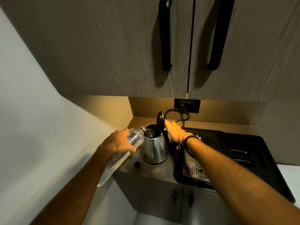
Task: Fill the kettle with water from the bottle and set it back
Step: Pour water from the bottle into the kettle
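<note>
filling is under way, not complete. the kettle (155, 147) stands on the counter (155, 169) beside the black tray (243, 159), its lid (160, 121) raised upright. the bottle (129, 142) is tilted, its uncapped mouth over the kettle's rim; water appears to lie inside, level not legible. a small dark cap (137, 164) lies on the counter near the kettle's base. judged remaining: finish pouring, close the lid, set the kettle back.

left hand (119, 142): clenched around the bottle's upper body. right hand (174, 129): fingers extended, touching the lid's back edge, apparently propping it open; grip on nothing else visible.
</note>
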`<state>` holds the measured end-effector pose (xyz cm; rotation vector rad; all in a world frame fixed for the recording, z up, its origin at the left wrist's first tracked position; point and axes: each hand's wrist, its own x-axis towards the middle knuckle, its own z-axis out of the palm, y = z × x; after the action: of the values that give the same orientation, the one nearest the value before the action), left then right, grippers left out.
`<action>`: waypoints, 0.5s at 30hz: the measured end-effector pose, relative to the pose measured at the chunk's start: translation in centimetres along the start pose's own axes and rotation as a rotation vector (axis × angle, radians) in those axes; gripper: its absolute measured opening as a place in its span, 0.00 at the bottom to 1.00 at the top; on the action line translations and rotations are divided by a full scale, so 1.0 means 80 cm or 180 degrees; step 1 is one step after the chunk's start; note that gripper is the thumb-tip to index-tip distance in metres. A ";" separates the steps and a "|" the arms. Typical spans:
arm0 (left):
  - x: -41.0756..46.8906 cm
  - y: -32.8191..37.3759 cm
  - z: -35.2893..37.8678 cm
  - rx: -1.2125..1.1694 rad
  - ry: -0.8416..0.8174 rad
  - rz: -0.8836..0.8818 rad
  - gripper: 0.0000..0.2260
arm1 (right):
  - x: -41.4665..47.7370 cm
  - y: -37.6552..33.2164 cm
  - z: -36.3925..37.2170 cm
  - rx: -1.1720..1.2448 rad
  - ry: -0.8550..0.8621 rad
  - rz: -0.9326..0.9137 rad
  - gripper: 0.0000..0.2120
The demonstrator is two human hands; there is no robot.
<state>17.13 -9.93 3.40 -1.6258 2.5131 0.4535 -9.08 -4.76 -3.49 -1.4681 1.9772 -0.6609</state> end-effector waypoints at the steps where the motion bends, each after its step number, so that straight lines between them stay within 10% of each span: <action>1: -0.001 -0.003 0.002 -0.0090 0.0027 -0.0002 0.41 | -0.001 -0.001 0.000 -0.0009 0.0004 0.0000 0.29; 15: 0.010 -0.041 0.047 -0.1936 0.1826 -0.0678 0.38 | -0.008 -0.006 -0.004 0.0003 -0.0011 0.0085 0.28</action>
<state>19.51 -10.74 -0.96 -2.5287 2.6825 0.9025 -8.80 -4.26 -2.83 -1.4387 1.9901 -0.6473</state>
